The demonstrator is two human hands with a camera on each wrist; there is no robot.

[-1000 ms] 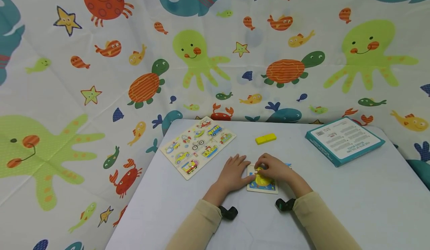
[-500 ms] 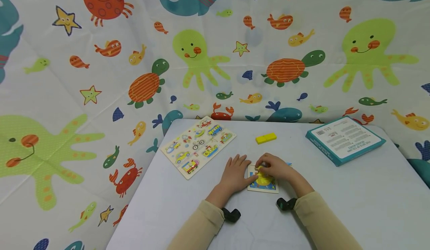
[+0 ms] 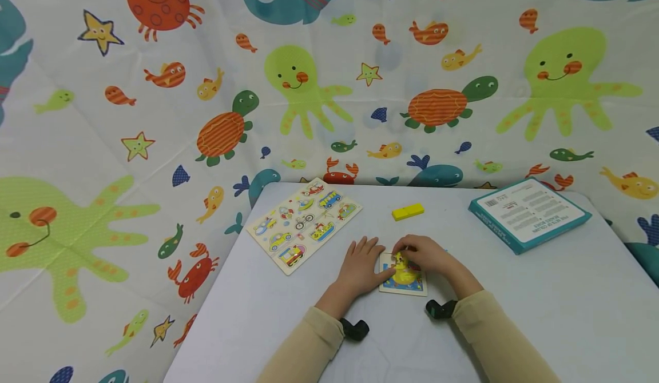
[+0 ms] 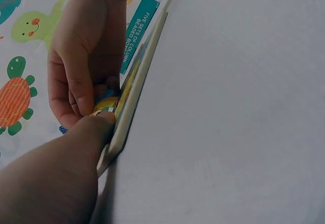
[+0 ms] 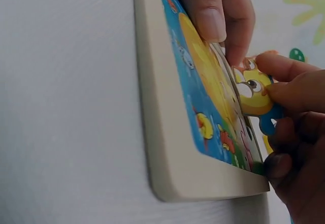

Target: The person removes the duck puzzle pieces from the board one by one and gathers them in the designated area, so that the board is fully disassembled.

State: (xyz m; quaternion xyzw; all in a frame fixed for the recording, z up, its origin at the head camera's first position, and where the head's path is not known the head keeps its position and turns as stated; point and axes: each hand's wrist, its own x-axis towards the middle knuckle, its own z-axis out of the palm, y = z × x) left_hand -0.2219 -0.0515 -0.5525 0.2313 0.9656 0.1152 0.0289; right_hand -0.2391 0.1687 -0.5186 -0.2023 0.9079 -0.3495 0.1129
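A small wooden jigsaw board (image 3: 404, 292) with a yellow, duck-like picture on blue lies between my hands. My left hand (image 3: 358, 266) rests flat at its left side, fingers spread, thumb reaching over the picture. My right hand (image 3: 424, 254) pinches a jigsaw piece (image 5: 254, 97) between thumb and forefinger over the board's far part. In the right wrist view this piece is yellow with cartoon eyes and a blue knob, tilted up from the board. The left thumb (image 5: 210, 23) presses on the picture there. The left wrist view shows both hands meeting at the board's edge.
A wooden board with vehicle pictures (image 3: 304, 223) lies at the back left. Behind the jigsaw sits a yellow block (image 3: 408, 211). A teal and white box (image 3: 530, 214) is at the back right. A sea-animal cloth hangs behind the white table (image 3: 221, 326).
My right fingers have shifted slightly away and to the right, uncovering more of the yellow picture. The left hand moved slightly right at first, then stayed still.
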